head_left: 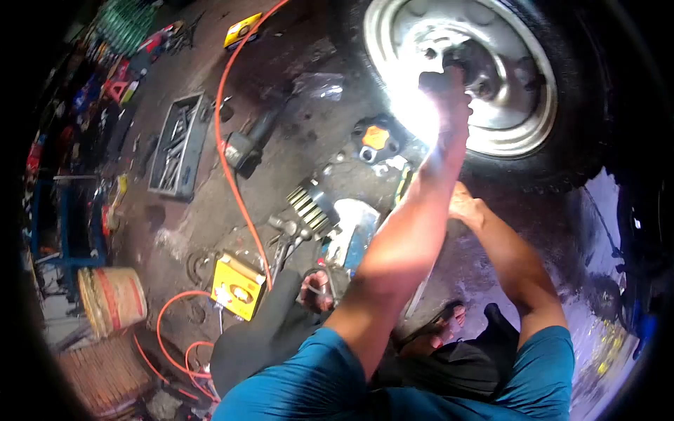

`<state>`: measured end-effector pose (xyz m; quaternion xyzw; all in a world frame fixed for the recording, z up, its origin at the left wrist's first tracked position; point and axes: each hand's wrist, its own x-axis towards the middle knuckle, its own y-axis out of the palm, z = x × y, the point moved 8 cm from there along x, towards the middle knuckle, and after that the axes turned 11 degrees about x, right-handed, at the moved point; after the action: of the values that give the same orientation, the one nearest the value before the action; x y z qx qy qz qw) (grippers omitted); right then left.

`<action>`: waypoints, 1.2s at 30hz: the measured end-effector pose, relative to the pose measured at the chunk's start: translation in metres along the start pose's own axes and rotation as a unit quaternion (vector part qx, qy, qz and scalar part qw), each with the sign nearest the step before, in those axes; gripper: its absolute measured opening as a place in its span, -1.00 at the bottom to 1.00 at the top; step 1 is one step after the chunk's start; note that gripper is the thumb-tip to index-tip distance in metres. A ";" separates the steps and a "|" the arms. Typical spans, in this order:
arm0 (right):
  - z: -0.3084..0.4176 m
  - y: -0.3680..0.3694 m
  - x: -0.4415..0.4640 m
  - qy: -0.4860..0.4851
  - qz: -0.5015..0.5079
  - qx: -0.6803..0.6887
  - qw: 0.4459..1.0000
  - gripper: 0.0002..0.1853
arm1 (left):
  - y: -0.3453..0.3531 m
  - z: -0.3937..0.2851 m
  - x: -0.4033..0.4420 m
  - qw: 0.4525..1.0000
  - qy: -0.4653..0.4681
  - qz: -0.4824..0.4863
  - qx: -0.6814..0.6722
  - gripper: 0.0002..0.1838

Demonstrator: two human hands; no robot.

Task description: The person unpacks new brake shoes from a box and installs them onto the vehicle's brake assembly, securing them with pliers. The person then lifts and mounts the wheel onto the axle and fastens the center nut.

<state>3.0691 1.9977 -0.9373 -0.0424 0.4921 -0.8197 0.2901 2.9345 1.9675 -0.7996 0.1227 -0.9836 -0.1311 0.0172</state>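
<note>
My left hand is raised at the hub of a large silver wheel, its fingers closed around something dark that glare obscures. Below it, my right hand is partly hidden behind my left forearm, and its fingers cannot be made out. A yellow-and-dark item shows just left of that forearm. On the floor left of the wheel lies a black hub piece with an orange centre. A ribbed cylindrical part lies lower, with metal tools beside it.
An orange hose crosses the floor. Left of it are a grey tray of metal pieces and a bucket. A power tool, a yellow box and another yellow box lie about. My feet are near the bottom.
</note>
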 end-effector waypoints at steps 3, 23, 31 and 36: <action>-0.008 0.002 0.003 0.029 -0.005 -0.002 1.000 -0.71 | 0.020 0.017 0.005 0.963 0.083 0.007 -0.256 -0.72; 0.002 -0.007 0.010 0.081 0.027 0.064 0.994 -0.69 | -0.006 -0.013 -0.013 0.991 -0.067 0.074 0.090 -0.64; 0.007 -0.011 0.009 0.127 0.067 0.055 0.988 -0.70 | -0.005 -0.032 -0.029 0.978 0.170 -0.009 0.120 -0.56; 0.010 -0.012 0.010 0.133 0.078 0.081 0.985 -0.66 | -0.004 -0.021 -0.012 0.983 -0.076 0.043 0.163 -0.77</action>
<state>3.0589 1.9889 -0.9250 0.1292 0.4606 -0.8299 0.2870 2.9489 1.9612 -0.7800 0.0710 -0.9946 0.0225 -0.0717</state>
